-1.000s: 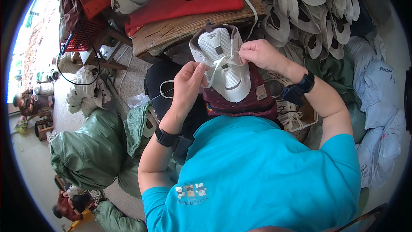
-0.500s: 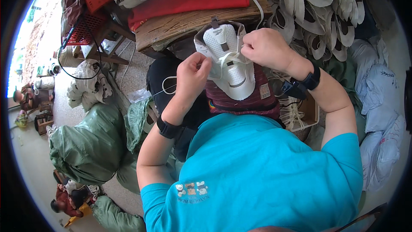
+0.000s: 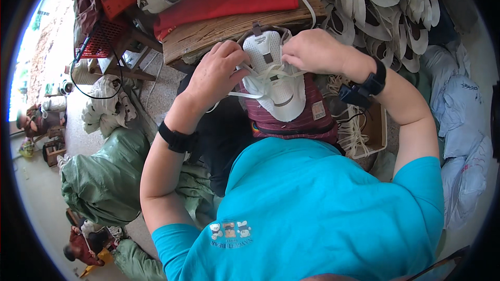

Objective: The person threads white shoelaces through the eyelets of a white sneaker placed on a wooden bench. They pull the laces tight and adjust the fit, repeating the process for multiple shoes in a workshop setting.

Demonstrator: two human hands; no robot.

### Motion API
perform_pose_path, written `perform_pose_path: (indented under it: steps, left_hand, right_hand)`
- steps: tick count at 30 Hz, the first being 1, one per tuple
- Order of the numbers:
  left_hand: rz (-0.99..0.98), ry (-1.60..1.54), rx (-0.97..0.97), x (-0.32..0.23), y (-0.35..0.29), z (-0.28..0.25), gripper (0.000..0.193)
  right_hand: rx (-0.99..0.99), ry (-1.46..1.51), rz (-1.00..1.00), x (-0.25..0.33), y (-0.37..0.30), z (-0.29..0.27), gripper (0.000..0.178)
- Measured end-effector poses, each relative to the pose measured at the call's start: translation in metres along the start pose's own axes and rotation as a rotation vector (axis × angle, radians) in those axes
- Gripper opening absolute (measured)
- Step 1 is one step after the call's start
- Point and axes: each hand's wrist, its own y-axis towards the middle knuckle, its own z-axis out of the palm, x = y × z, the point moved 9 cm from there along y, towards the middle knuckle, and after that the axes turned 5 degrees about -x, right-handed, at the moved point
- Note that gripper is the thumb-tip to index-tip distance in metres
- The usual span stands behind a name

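Note:
A white shoe upper [image 3: 285, 105] with a perforated tongue lies toe toward me on a maroon striped cloth [image 3: 317, 101] over my lap. White shoelace [image 3: 273, 74] crosses its middle, and a loose length runs out to the left below my left hand. My left hand [image 3: 221, 67] has its fingers curled over the upper's left edge, thumb apart lower down; the fingertips are partly hidden. At the opposite edge my right hand [image 3: 315, 52] is closed, its fingertips pinching the upper beside the lace.
A wooden bench [image 3: 208, 34] with red cloth [image 3: 234, 2] and stacked uppers stands just beyond. More uppers [image 3: 385, 15] hang far right. A box of laces [image 3: 359, 138] sits right of my lap. Green sacks [image 3: 107, 177] lie left, pale sacks [image 3: 461, 119] right. Another person [image 3: 80, 247] sits lower left.
My left hand has gone from a pinch beside the upper to curling over its left edge, and its elbow has swung outward. My right hand has shifted slightly left and up.

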Motion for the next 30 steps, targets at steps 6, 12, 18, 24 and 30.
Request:
perform_pose_path:
  steps: [6, 12, 18, 24, 30]
  left_hand:
    - [-0.280, -0.234, -0.025, 0.024, 0.001, 0.027, 0.016]
    - [-0.634, -0.646, -0.361, 0.037, -0.014, 0.034, 0.022]
    - [-0.364, -1.097, -0.425, -0.033, 0.023, -0.033, 0.022]
    - [-0.548, -1.059, -0.512, 0.021, -0.013, -0.005, 0.025]
    - [-0.706, -1.086, -0.508, 0.031, -0.034, 0.026, 0.027]
  right_hand:
    - [-0.369, 0.085, -0.328, 0.024, -0.009, -0.051, 0.026]
    - [0.074, 0.203, -0.193, -0.006, 0.006, -0.019, 0.026]
    - [0.162, 0.485, 0.013, -0.026, 0.014, 0.000, 0.024]
    - [0.139, 0.707, 0.421, -0.042, 0.019, 0.033, 0.022]
    - [-0.011, 1.016, 0.364, -0.006, 0.026, -0.007, 0.020]
